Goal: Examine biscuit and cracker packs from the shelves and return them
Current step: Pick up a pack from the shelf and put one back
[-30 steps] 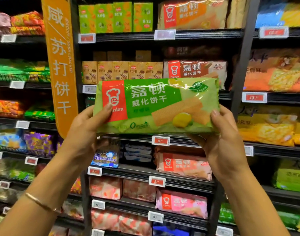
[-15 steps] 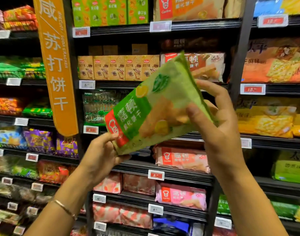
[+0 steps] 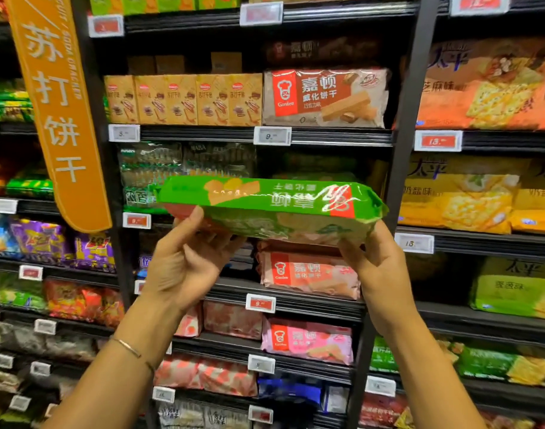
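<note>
A supermarket snack aisle: dark shelves (image 3: 342, 138) rise in tiers, packed tight with rows of biscuit packs (image 3: 325, 97) and small boxes (image 3: 181, 100), price tags (image 3: 272, 136) sit along their edges, and an orange sign (image 3: 60, 119) hangs left

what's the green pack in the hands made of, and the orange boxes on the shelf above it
The green pack looks like thin glossy plastic film: white glare streaks, crinkled sealed ends. The orange boxes are probably printed cardboard with a duller finish: flat faces, straight edges, no wrinkles.
</note>
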A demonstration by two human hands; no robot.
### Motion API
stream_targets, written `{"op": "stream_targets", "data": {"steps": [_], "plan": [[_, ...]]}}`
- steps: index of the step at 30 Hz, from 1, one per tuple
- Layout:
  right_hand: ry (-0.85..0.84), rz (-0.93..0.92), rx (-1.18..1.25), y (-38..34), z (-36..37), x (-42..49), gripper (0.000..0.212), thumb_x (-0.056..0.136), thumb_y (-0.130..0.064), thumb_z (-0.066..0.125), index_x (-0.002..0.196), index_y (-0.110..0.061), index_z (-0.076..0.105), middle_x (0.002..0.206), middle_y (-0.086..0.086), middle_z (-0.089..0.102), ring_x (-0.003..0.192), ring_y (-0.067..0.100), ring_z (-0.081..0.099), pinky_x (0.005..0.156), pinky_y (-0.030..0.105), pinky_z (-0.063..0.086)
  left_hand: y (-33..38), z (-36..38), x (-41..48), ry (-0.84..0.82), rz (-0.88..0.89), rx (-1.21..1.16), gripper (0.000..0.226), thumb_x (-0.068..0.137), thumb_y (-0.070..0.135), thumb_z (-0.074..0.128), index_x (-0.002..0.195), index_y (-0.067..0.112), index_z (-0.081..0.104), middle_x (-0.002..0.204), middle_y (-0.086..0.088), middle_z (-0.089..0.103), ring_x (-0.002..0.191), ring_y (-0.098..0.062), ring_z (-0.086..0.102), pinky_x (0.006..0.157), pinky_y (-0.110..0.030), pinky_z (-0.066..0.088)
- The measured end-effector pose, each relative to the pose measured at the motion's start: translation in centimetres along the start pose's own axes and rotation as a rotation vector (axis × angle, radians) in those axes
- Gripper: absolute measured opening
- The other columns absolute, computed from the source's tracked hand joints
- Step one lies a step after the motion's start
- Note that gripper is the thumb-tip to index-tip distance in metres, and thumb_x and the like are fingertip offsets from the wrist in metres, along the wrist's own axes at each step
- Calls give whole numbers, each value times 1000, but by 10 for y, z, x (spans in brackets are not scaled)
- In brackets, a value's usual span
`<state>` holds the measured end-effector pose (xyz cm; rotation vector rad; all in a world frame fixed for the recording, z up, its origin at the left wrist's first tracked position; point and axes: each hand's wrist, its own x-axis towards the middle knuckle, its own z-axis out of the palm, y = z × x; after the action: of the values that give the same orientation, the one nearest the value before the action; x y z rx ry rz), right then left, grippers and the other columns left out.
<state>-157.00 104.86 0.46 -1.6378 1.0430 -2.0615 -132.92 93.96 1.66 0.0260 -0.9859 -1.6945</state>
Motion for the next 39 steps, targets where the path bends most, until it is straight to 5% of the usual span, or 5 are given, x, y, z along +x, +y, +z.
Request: {"op": "stream_targets", "data": {"steps": [13,19,25,31,39], "plan": [[208,204,-277,91,-42,72,32,103,-9,58,124,-32,49,119,-12,67,111,-4,64,84,14,48,-73,-17,92,315,91,797,83,65,91,69,125,34,60,122,9,74,114,-8,70,107,-39,49],[229,275,-346,111,-41,142,21,107,-33,55,125,-23,50,107,-16,59,93,-17,61,77,10,45,-74,-33,165,311,198,1239,58,82,83,46,92,30,68,97,-2,71,108,-32,63,97,-52,52],[339,285,-280,131,-42,180,59,107,-38,52,157,-20,26,143,-5,51,129,16,52,106,35,41,-90,-45,210,167,187,1476,41,95,65,58,124,38,46,113,15,65,104,-17,64,74,-37,47],[355,313,-414,153,-56,184,8,107,-27,53,106,-29,61,101,-15,72,93,-7,66,72,18,47,-97,-50,223,136,234,1706,54,96,65,54,130,23,46,121,0,67,106,-31,67,80,-47,55],[421,308,-414,166,-59,179,40,102,-42,59,134,-20,51,113,-18,62,97,-6,58,73,22,42,-91,-53,230,188,273,1807,79,92,76,50,144,24,21,99,3,69,86,-35,70,61,-40,46]]}}
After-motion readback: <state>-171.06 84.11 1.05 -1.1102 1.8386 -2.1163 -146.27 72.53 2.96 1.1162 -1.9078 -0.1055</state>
